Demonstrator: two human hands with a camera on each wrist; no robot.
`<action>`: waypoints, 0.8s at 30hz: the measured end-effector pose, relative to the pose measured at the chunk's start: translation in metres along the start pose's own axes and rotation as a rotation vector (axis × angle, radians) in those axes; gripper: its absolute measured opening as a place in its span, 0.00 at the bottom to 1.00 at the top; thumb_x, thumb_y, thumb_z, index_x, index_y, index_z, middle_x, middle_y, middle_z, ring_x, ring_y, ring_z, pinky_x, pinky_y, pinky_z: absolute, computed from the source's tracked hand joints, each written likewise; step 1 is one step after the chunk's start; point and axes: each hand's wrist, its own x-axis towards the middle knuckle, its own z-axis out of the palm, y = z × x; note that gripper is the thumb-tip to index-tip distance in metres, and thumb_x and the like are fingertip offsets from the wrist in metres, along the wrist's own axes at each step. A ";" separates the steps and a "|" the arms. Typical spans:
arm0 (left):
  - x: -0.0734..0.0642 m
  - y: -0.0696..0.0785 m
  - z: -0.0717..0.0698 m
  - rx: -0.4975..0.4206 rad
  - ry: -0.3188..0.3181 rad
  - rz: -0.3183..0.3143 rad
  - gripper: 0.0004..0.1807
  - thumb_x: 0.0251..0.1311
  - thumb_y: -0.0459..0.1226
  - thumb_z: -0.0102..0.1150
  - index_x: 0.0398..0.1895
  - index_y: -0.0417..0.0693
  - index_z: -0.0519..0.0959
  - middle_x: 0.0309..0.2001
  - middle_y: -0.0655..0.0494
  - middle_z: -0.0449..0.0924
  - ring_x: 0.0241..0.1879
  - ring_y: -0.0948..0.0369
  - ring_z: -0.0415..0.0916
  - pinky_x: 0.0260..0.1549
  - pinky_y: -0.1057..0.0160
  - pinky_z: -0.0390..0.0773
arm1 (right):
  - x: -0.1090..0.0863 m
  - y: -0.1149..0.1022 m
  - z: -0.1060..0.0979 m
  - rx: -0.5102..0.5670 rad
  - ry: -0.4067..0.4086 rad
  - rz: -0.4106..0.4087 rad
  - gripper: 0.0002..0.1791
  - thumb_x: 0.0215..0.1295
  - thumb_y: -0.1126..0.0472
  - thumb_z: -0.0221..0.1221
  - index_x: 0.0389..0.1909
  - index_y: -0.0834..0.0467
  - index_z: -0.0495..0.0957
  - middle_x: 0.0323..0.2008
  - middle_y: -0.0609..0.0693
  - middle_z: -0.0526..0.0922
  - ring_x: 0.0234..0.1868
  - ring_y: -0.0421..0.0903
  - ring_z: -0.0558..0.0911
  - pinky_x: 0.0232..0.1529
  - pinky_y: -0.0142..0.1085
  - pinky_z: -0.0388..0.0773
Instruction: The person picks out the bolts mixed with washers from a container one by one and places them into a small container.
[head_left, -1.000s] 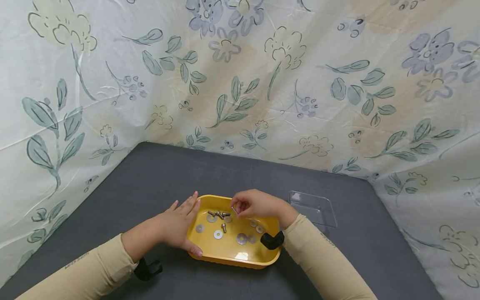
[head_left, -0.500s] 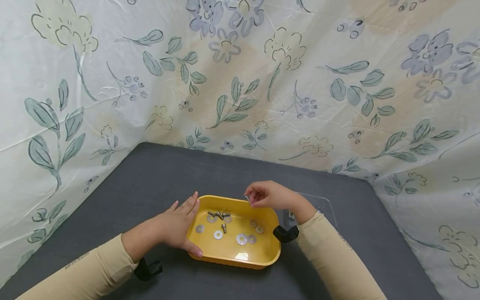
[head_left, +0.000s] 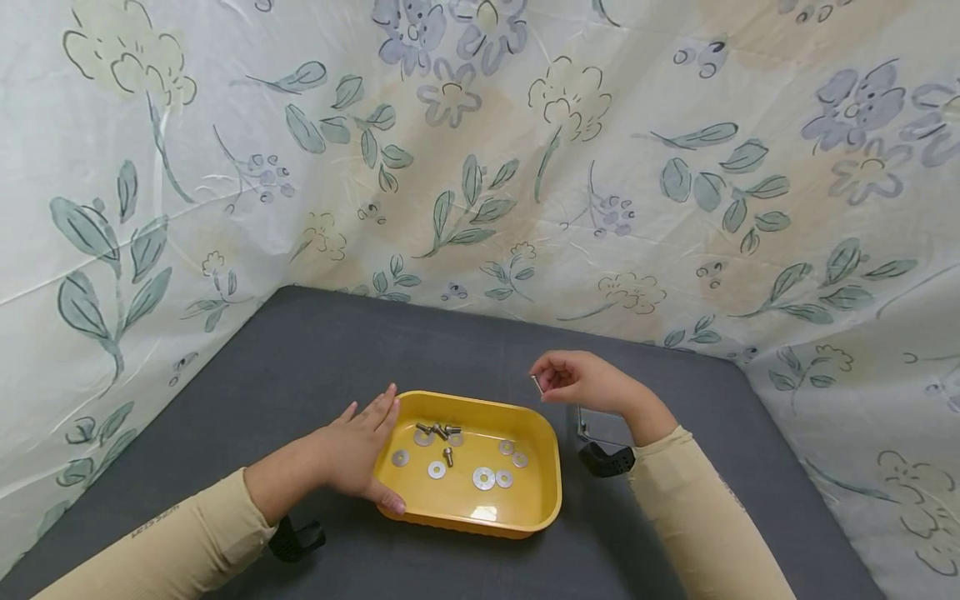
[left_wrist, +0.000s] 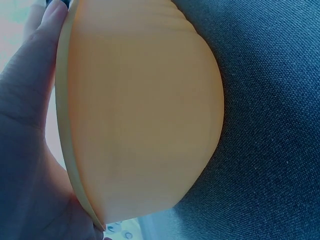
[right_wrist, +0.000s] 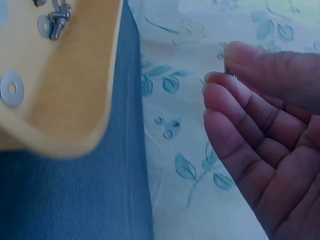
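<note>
Your left hand (head_left: 352, 457) rests, grip uncurled, on the left rim of the yellow tray (head_left: 450, 497); washers (head_left: 483, 477) and bolts (head_left: 439, 431) lie inside. Beyond its far right corner, your right hand (head_left: 588, 382) pinches a small metal piece (head_left: 537, 385) above the worktop (head_left: 375, 333).

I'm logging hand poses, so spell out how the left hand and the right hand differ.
The left hand has its fingers stretched out, while the right hand has its fingers curled in. The left hand touches the rim of the yellow tray; the right hand is clear of the tray, pinching a small metal piece. Both are bare and come out of beige sleeves.
</note>
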 end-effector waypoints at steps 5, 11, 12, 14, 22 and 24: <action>0.001 -0.001 0.002 0.012 -0.006 -0.004 0.76 0.23 0.79 0.48 0.71 0.38 0.39 0.72 0.46 0.27 0.71 0.51 0.33 0.63 0.42 0.41 | -0.009 0.013 -0.009 0.006 0.028 0.026 0.15 0.57 0.61 0.62 0.45 0.55 0.74 0.34 0.51 0.76 0.35 0.49 0.76 0.35 0.35 0.77; 0.000 0.000 0.001 0.003 -0.012 -0.004 0.76 0.23 0.79 0.48 0.71 0.39 0.39 0.72 0.46 0.26 0.71 0.51 0.33 0.63 0.42 0.41 | -0.022 0.029 -0.020 0.028 0.065 0.032 0.16 0.56 0.62 0.63 0.46 0.58 0.74 0.34 0.54 0.76 0.36 0.50 0.76 0.37 0.34 0.77; 0.000 0.000 0.000 0.000 -0.011 -0.001 0.76 0.24 0.79 0.48 0.71 0.39 0.39 0.72 0.46 0.26 0.71 0.51 0.33 0.63 0.42 0.41 | -0.025 0.031 -0.021 0.028 0.072 0.036 0.16 0.56 0.63 0.63 0.45 0.58 0.74 0.34 0.54 0.76 0.36 0.50 0.76 0.37 0.34 0.77; -0.001 0.000 0.000 -0.006 -0.007 0.005 0.75 0.24 0.79 0.49 0.71 0.38 0.39 0.72 0.45 0.26 0.70 0.50 0.33 0.63 0.42 0.41 | -0.029 0.037 -0.024 0.025 0.085 0.046 0.16 0.56 0.63 0.63 0.45 0.58 0.74 0.34 0.54 0.76 0.36 0.49 0.76 0.37 0.34 0.77; -0.001 0.001 0.000 0.001 -0.007 -0.007 0.75 0.24 0.79 0.49 0.71 0.39 0.39 0.72 0.46 0.26 0.71 0.51 0.33 0.63 0.42 0.41 | -0.045 0.053 -0.031 0.038 0.122 0.107 0.16 0.57 0.64 0.62 0.46 0.62 0.73 0.35 0.55 0.76 0.37 0.50 0.76 0.37 0.38 0.78; -0.001 0.001 0.001 0.010 -0.009 -0.013 0.75 0.24 0.79 0.49 0.71 0.39 0.39 0.72 0.47 0.26 0.71 0.52 0.32 0.64 0.43 0.41 | -0.048 0.057 -0.032 0.039 0.127 0.124 0.17 0.57 0.64 0.62 0.46 0.63 0.72 0.35 0.55 0.76 0.37 0.50 0.76 0.37 0.38 0.78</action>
